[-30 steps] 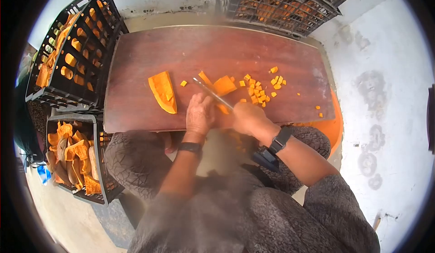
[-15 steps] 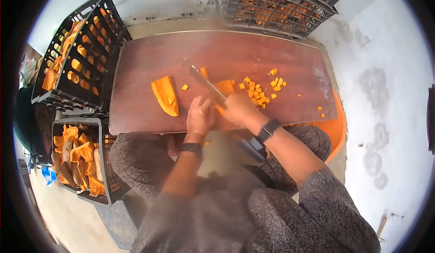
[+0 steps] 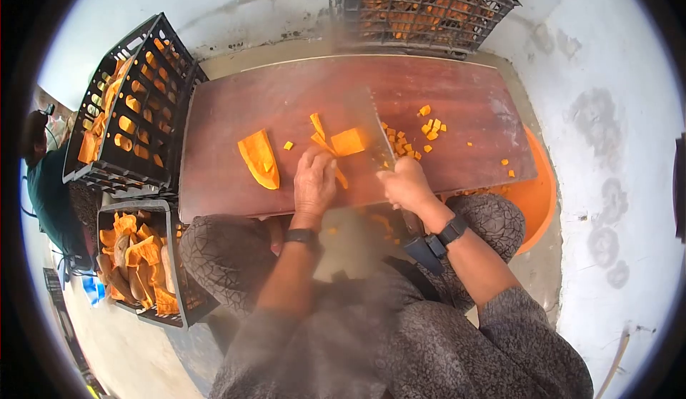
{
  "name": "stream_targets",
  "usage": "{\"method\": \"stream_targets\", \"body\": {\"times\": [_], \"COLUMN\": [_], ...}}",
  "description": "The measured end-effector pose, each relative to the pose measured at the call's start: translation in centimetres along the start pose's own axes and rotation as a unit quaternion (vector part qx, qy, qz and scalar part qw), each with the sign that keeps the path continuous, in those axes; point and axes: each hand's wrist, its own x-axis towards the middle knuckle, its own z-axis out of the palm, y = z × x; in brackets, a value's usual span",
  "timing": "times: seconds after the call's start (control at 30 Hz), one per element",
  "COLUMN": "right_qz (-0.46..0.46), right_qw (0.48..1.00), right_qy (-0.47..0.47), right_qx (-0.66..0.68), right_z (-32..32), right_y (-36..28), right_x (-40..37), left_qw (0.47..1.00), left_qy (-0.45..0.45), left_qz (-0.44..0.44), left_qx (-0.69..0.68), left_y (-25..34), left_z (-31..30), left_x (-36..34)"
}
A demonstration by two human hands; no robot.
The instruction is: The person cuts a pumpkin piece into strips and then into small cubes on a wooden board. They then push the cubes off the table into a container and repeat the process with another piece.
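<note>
My right hand (image 3: 407,184) grips a large knife (image 3: 381,131), its blade blurred and pointing away from me over the reddish board (image 3: 236,106). Left of the blade lies a flat orange piece (image 3: 349,141). My left hand (image 3: 315,183) has its fingers bent at thin orange strips (image 3: 319,124) on the board; whether it grips one is hidden. Further left rests a long orange wedge (image 3: 259,158) with one small cube (image 3: 288,145) beside it. Several small cubes (image 3: 431,127) are scattered to the right of the knife.
Black crates (image 3: 153,99) of orange pieces stand at the left, with another crate (image 3: 171,256) nearer me. More crates (image 3: 421,13) are stacked behind the board. An orange tub (image 3: 543,177) sits at the right, under the board's edge. A person (image 3: 53,191) is at the far left.
The knife has swung from pointing left to pointing away and moved right with my right hand. The flat orange piece and strips are now uncovered. My left hand stays near them.
</note>
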Motion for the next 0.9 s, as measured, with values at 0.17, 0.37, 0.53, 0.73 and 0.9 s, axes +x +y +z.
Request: {"method": "stream_targets", "body": {"times": [0.17,0.37,0.53,0.73,0.9], "right_qz": [0.013,0.012,-0.02,-0.024,-0.026], "right_qw": [0.999,0.998,0.998,0.995,0.993], "right_qy": [0.025,0.034,0.044,0.054,0.059], "right_qx": [0.03,0.044,-0.036,-0.076,-0.097], "right_z": [-0.8,-0.9,-0.7,-0.7,-1.0], "right_y": [1.8,2.0,2.8,3.3,2.8], "right_x": [-0.1,-0.2,0.7,1.0,0.5], "left_qw": [0.997,0.989,0.96,0.962,0.965], "left_qy": [0.003,-0.08,-0.236,-0.176,-0.16], "left_qz": [0.01,0.096,0.089,0.108,0.054], "left_qx": [0.079,0.081,0.121,0.177,0.201], "left_y": [0.9,1.9,1.9,1.6,-0.7], "left_z": [0.2,1.9,4.0,5.2,4.0], "left_x": [1.0,4.3,6.4,8.7,11.5]}}
